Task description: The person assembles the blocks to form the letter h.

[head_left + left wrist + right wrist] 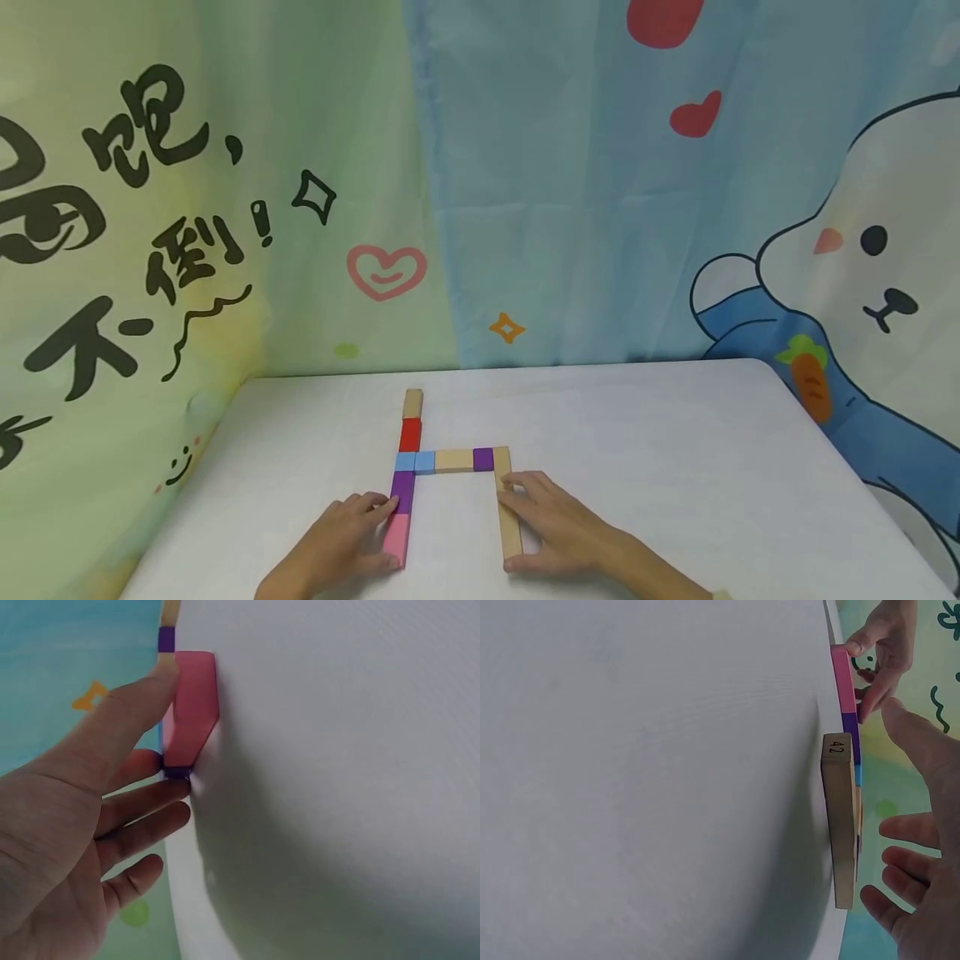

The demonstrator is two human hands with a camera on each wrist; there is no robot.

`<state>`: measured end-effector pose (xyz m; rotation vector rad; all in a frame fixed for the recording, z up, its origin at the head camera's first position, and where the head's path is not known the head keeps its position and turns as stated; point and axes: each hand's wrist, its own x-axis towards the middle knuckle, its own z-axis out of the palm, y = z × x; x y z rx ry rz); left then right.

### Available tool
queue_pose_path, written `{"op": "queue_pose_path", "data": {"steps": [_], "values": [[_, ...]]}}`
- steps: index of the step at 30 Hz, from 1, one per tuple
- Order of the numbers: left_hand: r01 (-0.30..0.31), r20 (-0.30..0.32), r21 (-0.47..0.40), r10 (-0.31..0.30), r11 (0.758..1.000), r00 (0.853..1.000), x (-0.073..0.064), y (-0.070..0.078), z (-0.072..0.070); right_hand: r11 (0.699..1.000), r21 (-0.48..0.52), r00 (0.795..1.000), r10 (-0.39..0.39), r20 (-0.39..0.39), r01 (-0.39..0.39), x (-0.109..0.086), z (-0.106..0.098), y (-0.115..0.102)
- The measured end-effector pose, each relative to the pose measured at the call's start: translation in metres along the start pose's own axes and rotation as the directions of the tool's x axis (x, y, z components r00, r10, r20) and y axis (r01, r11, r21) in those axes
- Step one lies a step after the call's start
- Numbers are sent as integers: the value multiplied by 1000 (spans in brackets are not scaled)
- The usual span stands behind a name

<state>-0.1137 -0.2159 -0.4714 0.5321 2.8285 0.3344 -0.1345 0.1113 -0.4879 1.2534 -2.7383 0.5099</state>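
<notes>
Wooden blocks lie in an H-like shape on the white table. My left hand point(337, 537) touches its left column, with the thumb by the near end of a pink block point(396, 537) and a fingertip at a purple block point(402, 492). Beyond them, a light blue block point(405, 462), a red block point(410, 435) and a beige block point(412, 404) continue the column. On the other side, my right hand point(555, 525) is spread along a long beige block point(507, 508). The right wrist view shows its fingers straight, beside the long block point(838, 825) marked 42.
A crossbar joins the columns: a second light blue block point(425, 462), a short beige block point(454, 461) and a small purple block point(483, 459). The white table point(675, 450) extends to the right. Behind it hangs a printed curtain point(525, 208).
</notes>
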Motion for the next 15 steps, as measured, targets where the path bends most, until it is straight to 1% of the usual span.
{"op": "queue_pose_path", "data": {"steps": [3, 6, 9, 11, 13, 15], "values": [[22, -5, 19, -21, 1000, 1000, -1, 3, 1, 1000, 4, 1000, -18, -10, 18, -1, -1, -1], [30, 5, 28, -30, 999, 1000, -1, 3, 0, 1000, 18, 1000, -18, -11, 18, -1, -1, -2], [34, 18, 17, -34, 999, 999, -2, 5, -4, 1000, 21, 1000, -9, -17, 9, -1, -1, -4], [41, 8, 15, -42, 999, 999, -3, 6, -8, 1000, 21, 1000, 2, -23, -1, -2, 0, -5], [55, -40, 21, -54, 998, 998, -5, 8, -13, 1000, 15, 999, 26, -36, -25, -2, 1, -6], [84, -123, 42, -78, 996, 989, -7, 10, -15, 997, 0, 995, 78, -56, -79, -1, 2, -6]]}}
